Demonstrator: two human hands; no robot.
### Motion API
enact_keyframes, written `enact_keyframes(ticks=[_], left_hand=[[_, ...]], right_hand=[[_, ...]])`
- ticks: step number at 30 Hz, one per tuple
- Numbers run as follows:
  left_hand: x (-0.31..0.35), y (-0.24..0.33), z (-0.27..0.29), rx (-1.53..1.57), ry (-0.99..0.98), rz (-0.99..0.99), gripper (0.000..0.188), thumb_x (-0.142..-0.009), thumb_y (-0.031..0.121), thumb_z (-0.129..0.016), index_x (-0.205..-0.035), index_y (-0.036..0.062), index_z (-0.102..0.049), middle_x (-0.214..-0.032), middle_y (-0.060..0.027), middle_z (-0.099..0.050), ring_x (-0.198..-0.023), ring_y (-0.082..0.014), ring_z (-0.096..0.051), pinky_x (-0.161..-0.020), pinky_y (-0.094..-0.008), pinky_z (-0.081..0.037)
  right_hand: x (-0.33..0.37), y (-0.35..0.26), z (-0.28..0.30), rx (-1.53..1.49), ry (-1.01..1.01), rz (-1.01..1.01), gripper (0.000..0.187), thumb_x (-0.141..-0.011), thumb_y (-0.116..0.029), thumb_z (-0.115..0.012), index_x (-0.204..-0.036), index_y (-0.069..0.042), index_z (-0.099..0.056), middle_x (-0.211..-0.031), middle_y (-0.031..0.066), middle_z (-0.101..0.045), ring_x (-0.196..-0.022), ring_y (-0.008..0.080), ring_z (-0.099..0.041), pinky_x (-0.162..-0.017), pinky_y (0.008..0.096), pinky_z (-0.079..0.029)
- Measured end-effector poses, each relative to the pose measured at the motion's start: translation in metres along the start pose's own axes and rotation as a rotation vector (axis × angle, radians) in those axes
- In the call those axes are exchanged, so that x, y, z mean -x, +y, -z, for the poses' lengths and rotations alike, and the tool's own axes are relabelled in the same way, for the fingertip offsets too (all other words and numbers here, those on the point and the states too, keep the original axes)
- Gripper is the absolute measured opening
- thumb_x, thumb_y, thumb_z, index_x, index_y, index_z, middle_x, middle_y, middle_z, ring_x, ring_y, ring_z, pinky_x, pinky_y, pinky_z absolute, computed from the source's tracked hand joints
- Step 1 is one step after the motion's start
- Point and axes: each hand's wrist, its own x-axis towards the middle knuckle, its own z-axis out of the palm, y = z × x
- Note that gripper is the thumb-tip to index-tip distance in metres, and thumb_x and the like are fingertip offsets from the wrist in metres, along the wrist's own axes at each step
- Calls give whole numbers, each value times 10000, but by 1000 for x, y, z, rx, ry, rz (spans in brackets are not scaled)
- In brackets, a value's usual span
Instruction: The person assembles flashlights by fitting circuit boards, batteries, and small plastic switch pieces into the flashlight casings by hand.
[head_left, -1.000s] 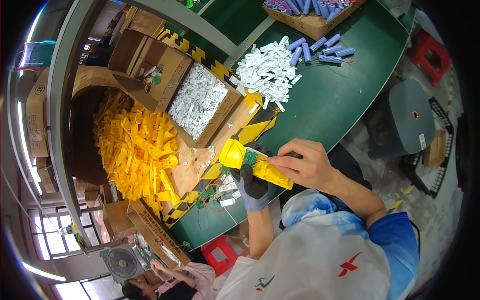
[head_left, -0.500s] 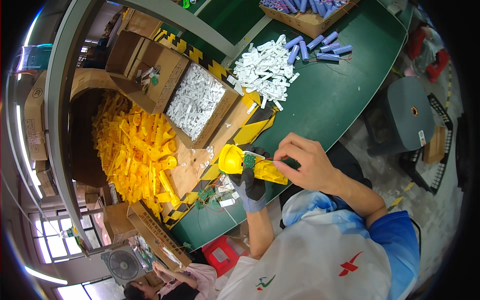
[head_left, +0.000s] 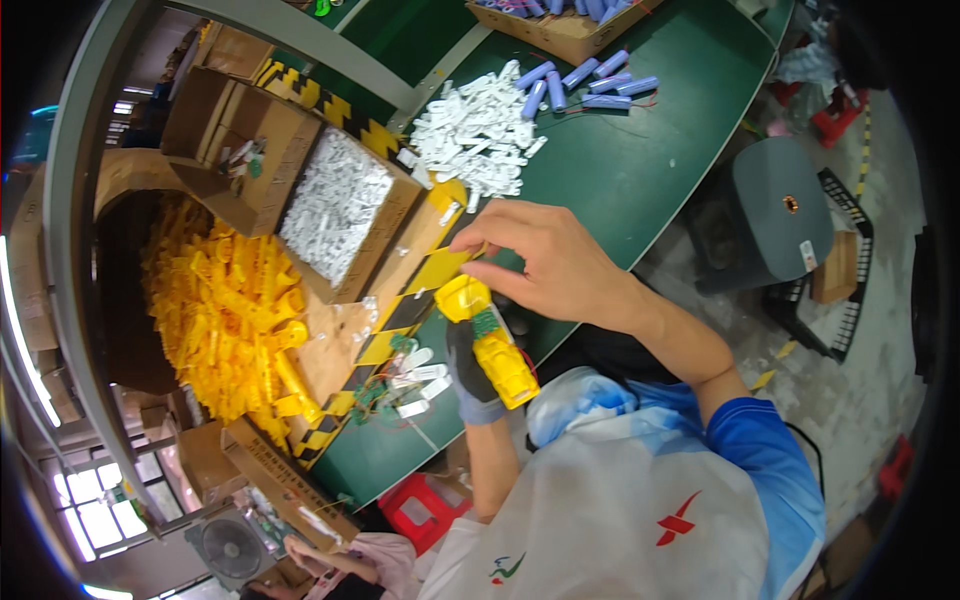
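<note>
A yellow plastic housing [head_left: 508,372] with a rounded cup at one end is in my left hand [head_left: 468,365], which wears a grey-and-black glove and is closed around it. Seated in the middle of the housing is a small green circuit board [head_left: 486,322]. My bare right hand [head_left: 560,255] hovers just over the cup end, thumb and forefinger bent and a little apart, with nothing visible between them. Beside the left glove lie white plastic pieces [head_left: 428,373] and green circuit boards with thin wires [head_left: 375,400] on the green table [head_left: 640,165].
Beyond my hands stand a carton of small white parts [head_left: 338,215] and a heap of yellow housings [head_left: 230,310]. White strips [head_left: 475,130] and purple wired battery cells [head_left: 605,85] lie on the table. A grey stool [head_left: 783,205] stands right; another person [head_left: 375,560] sits lower left.
My right hand has left the red wire by the board and moved up and left over the cup end. The housing has turned in my left hand, and the whole view has shifted.
</note>
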Motion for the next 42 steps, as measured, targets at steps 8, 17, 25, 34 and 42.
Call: enact_keyframes(ticks=[8,17,25,34,42], left_hand=[[-20,-21,27,341,-43,131,496,-1043,411,-490,-1355,26,-483,-1034,-157,-675,-798,-239,-700,-630,-342,-592],[-23,-22,1,410,-110,97,501,-1067,394,-447,-1399,21,-475,-1205,-190,-665,-822,-242,-713,-657,-348,-609],[-15,-16,-10,142,12,-73,551,-1087,327,-441,-1587,181,-261,-1393,-265,-537,-854,-303,-701,-691,-374,-613],[-7,-8,-30,-179,116,-196,547,-1075,354,-457,-1556,153,-289,-1301,-232,-600,-806,-295,-730,-631,-362,-620],[-12,-7,-41,-246,69,-159,395,-1060,239,-523,-1410,110,-394,-1132,-211,-641,-775,-276,-718,-627,-353,-607]], right_hand=[[-23,-124,6,-1481,113,497,180,-879,-85,-710,-950,80,-695,-960,136,-706,-895,265,-671,-793,364,-523],[-21,-134,-56,-1487,54,559,183,-897,-147,-683,-900,36,-698,-943,96,-705,-876,244,-648,-801,370,-502],[-21,-122,-53,-1484,-6,521,198,-930,-214,-641,-882,-36,-712,-941,45,-713,-857,208,-626,-811,367,-480],[12,-125,-5,-1495,6,493,244,-967,-290,-593,-862,-116,-727,-939,-13,-721,-837,167,-602,-823,364,-456],[-2,-88,29,-1298,-36,341,255,-979,-355,-573,-939,-169,-743,-991,-43,-714,-888,158,-576,-811,347,-423]])
